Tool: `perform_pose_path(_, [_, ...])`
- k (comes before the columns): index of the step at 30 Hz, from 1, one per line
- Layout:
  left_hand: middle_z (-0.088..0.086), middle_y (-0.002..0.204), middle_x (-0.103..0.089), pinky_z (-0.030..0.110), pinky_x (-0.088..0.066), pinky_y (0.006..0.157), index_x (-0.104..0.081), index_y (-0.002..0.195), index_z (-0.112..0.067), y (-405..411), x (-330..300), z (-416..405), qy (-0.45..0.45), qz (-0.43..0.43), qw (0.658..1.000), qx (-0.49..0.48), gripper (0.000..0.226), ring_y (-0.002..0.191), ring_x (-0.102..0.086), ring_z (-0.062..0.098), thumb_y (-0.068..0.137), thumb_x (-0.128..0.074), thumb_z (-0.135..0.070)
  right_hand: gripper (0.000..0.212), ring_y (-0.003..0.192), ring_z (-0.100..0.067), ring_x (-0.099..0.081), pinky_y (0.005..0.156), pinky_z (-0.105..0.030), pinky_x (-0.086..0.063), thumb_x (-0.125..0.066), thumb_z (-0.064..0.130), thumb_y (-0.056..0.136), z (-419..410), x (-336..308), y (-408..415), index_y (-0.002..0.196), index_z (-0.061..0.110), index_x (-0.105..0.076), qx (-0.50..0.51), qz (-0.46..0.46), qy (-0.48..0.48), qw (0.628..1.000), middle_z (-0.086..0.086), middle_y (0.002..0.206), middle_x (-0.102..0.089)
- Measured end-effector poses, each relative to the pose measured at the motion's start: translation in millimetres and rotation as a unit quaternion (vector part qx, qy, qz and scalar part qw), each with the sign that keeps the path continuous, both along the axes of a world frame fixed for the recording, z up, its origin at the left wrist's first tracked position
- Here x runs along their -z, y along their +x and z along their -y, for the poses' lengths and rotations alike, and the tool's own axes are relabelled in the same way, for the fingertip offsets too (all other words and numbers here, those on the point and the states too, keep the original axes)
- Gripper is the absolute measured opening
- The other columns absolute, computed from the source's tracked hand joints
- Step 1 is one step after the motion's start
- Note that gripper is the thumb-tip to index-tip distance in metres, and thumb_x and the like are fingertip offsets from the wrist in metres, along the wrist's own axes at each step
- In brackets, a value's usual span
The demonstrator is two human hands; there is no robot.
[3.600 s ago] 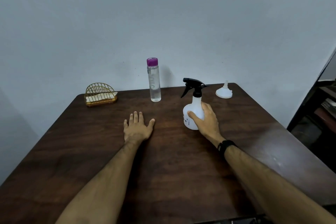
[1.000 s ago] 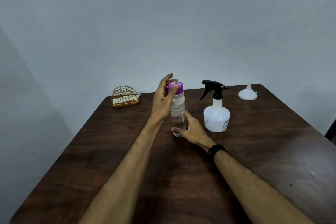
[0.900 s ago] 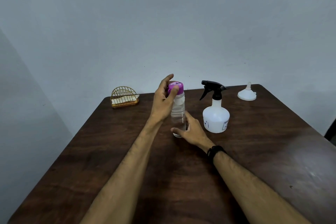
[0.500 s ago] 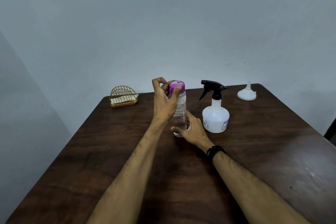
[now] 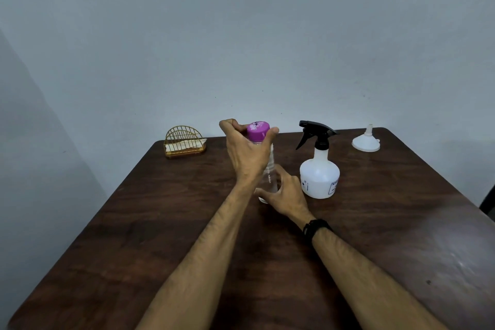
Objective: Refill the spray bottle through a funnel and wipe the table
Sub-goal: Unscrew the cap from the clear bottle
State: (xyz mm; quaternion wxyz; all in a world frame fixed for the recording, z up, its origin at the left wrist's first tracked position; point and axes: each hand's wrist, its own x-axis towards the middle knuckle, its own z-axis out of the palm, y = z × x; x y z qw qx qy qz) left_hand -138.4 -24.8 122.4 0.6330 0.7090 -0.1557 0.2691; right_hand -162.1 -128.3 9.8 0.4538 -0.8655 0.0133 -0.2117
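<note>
A clear water bottle (image 5: 270, 174) with a purple cap (image 5: 257, 130) stands upright on the dark wooden table (image 5: 134, 222). My left hand (image 5: 247, 153) wraps its fingers around the cap. My right hand (image 5: 285, 195) grips the bottle's lower part, near its base. To the right stands a white spray bottle (image 5: 319, 173) with a black trigger head, untouched. A white funnel (image 5: 366, 142) rests mouth down at the far right corner.
A gold wire holder (image 5: 184, 142) with folded white napkins sits at the far left of the table, close to the wall. The table's far edge meets a pale wall. A dark object shows past the right edge.
My left hand's fingers have curled from spread around the purple cap and turned on it. My right hand has stayed on the bottle's base. Earlier still, that hand held the spray bottle.
</note>
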Motion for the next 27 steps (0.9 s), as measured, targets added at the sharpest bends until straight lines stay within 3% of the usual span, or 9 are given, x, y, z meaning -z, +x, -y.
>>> perform_pose_path(5, [0.003,0.110,-0.053,0.016,-0.051,0.082,-0.037,0.115,-0.020,2,4,3,0.027,-0.032,0.997,0.064,0.090,0.099,-0.060,0.013,0.054,-0.094,-0.054,0.061,0.094,-0.003,-0.069,0.085,-0.030,-0.058,-0.086,0.055,0.065,4,4,1,0.115,0.031,-0.060,0.011,0.007,0.020,1.000,0.013,0.103,-0.074])
perform_pose_path(8, [0.004,0.128,-0.056,0.034,-0.053,0.100,-0.044,0.127,-0.022,7,8,-6,-0.013,-0.057,0.990,0.129,0.071,0.117,-0.059,0.018,0.073,-0.077,-0.055,0.065,0.093,-0.002,-0.071,0.084,-0.034,-0.060,-0.086,0.059,0.063,4,6,3,0.116,0.034,-0.059,0.005,0.014,0.022,1.000,0.012,0.102,-0.076])
perform_pose_path(10, [0.006,0.141,-0.055,0.035,-0.049,0.107,-0.041,0.140,-0.021,12,8,-11,-0.030,-0.073,0.979,0.186,0.063,0.129,-0.056,0.018,0.087,-0.066,-0.041,0.068,0.093,-0.004,-0.071,0.084,-0.035,-0.061,-0.087,0.058,0.063,5,7,3,0.119,0.032,-0.058,0.001,0.015,0.018,1.000,0.010,0.104,-0.076])
perform_pose_path(13, [0.007,0.127,-0.067,0.030,-0.052,0.099,-0.040,0.143,-0.021,16,3,-13,-0.018,-0.074,0.975,0.208,0.053,0.114,-0.066,0.011,0.097,-0.066,-0.023,0.072,0.097,-0.005,-0.071,0.086,-0.037,-0.060,-0.084,0.063,0.063,6,8,4,0.122,0.032,-0.057,0.001,0.019,0.029,0.999,0.010,0.107,-0.075])
perform_pose_path(16, [-0.003,0.101,-0.066,0.019,-0.053,0.089,-0.047,0.132,-0.022,17,-5,-10,0.009,-0.042,0.992,0.117,0.073,0.098,-0.066,0.006,0.073,-0.090,-0.026,0.072,0.098,-0.006,-0.071,0.087,-0.037,-0.060,-0.083,0.064,0.062,6,7,4,0.121,0.033,-0.057,-0.002,0.016,0.030,0.999,0.010,0.109,-0.075])
perform_pose_path(19, [0.001,0.123,-0.049,0.005,-0.048,0.083,-0.040,0.132,-0.030,20,-11,-11,0.071,-0.039,0.990,0.118,0.090,0.116,-0.054,0.008,0.061,-0.093,-0.046,0.072,0.100,-0.008,-0.070,0.089,-0.037,-0.059,-0.083,0.061,0.064,5,6,4,0.123,0.031,-0.056,-0.002,0.012,0.021,1.000,0.009,0.111,-0.074])
perform_pose_path(22, [0.006,0.148,-0.040,0.009,-0.047,0.095,-0.033,0.148,-0.021,21,-11,-12,0.080,-0.078,0.967,0.228,0.069,0.136,-0.044,0.017,0.092,-0.072,-0.023,0.072,0.098,-0.008,-0.071,0.087,-0.037,-0.060,-0.083,0.062,0.064,5,7,5,0.123,0.030,-0.057,0.001,0.016,0.022,1.000,0.009,0.109,-0.075])
perform_pose_path(25, [0.009,0.142,-0.052,0.018,-0.051,0.095,-0.038,0.148,-0.013,18,-7,-17,0.041,-0.089,0.958,0.270,0.047,0.122,-0.057,0.012,0.103,-0.050,-0.006,0.069,0.093,-0.005,-0.071,0.084,-0.036,-0.060,-0.084,0.060,0.063,6,7,5,0.120,0.030,-0.058,0.002,0.016,0.024,1.000,0.011,0.104,-0.075])
perform_pose_path(27, [0.009,0.132,-0.060,0.016,-0.051,0.088,-0.044,0.143,-0.011,18,-4,-20,0.014,-0.091,0.963,0.254,0.042,0.108,-0.063,0.001,0.102,-0.052,-0.005,0.064,0.091,-0.002,-0.071,0.083,-0.036,-0.060,-0.085,0.057,0.064,6,7,5,0.117,0.031,-0.058,0.001,0.018,0.023,1.000,0.012,0.102,-0.075])
